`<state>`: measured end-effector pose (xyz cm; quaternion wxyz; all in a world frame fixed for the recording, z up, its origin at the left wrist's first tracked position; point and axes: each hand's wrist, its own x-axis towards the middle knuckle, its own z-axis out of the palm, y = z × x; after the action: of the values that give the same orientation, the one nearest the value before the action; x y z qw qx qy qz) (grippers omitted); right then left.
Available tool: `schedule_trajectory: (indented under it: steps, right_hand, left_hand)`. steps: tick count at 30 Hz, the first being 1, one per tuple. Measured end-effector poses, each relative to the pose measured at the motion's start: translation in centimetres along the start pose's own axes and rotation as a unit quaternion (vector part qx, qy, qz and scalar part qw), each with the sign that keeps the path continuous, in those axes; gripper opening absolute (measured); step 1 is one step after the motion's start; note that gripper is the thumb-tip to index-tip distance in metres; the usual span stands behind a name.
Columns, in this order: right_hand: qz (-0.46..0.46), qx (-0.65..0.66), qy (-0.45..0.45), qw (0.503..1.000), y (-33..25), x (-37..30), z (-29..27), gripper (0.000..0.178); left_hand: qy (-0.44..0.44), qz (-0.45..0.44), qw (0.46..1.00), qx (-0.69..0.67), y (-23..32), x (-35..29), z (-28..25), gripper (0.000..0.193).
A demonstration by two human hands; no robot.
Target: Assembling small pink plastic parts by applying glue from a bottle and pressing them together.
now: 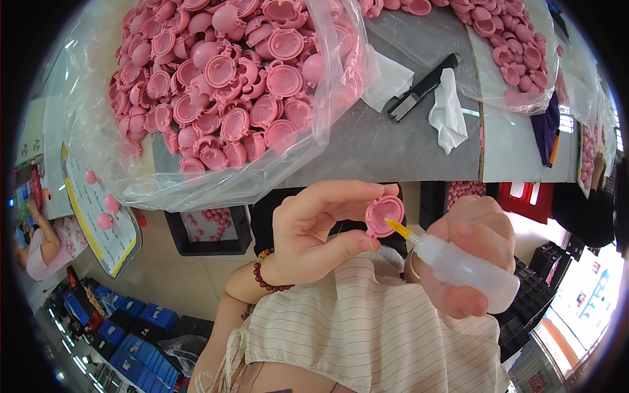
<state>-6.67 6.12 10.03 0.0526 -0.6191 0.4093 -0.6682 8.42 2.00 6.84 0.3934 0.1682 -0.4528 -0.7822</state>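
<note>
While the left hand point(314, 226) pinches a pink cap point(384, 215) by its rim between thumb and fingertips, the right hand point(475, 252) is wrapped tight around a squeeze bottle point(462, 268). Both are held up in front of the chest, below the near edge of the grey table point(393, 150). The bottle's yellow nozzle point(398, 228) points into the cap's hollow, its tip touching or just short of the inner face; cannot tell which.

Handling, judged: the cap looks like thin moulded plastic, light, stiff and smooth. A rim pinch keeps fingers out of the hollow. A hard squeeze could flex or flip it. The bottle is translucent white and soft-walled; it looks to give under pressure, so the grip belongs on the body with the nozzle left free.

Packages and signs:
- Large clear bag point(327, 78), open, far left on the table, heaped with the same pink caps.
- Second clear bag point(517, 59), far right, also holding pink caps.
- White rag point(449, 108) and a black flat tool point(422, 88) between the bags.
- White sheet with yellow border point(105, 216), left, under the big bag's edge; a few loose caps lie on it.
- Black tray point(209, 229) below the table, with small pink pieces.
- Blue crates point(141, 340), lower left.
- Red bead bracelet point(265, 275) on the left wrist.
</note>
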Motion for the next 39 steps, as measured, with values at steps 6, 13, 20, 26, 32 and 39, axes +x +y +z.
schedule_trajectory:
  steps: [6,13,20,26,32,39]
  right_hand:
    - [-0.066,0.019,-0.051,0.996,0.8,0.8,-1.1,0.054]
    - [-0.028,-0.008,-0.048,0.998,0.3,0.6,-1.2,0.054]
    - [-0.051,-0.03,-0.04,0.997,0.6,0.7,-1.4,0.053]
    - [-0.122,-0.024,-0.026,0.992,1.4,0.4,-1.8,0.049]
    - [-0.072,-0.025,-0.027,0.997,0.5,0.2,-1.8,0.046]
    - [0.022,0.012,0.01,1.0,-0.5,-0.6,-0.7,0.06]
  left_hand:
    - [-0.006,0.011,1.0,0.004,0.1,0.1,0.0,0.049]
    - [-0.015,0.011,1.0,0.018,0.0,-0.1,-0.2,0.047]
    - [-0.016,0.02,0.999,0.03,0.2,-0.1,-0.3,0.045]
    - [-0.008,0.014,0.999,0.04,0.7,-0.1,-0.3,0.045]
    - [0.026,0.066,0.997,0.016,0.4,0.1,-0.1,0.039]
    - [0.036,0.095,0.993,0.058,0.0,0.1,0.0,0.04]
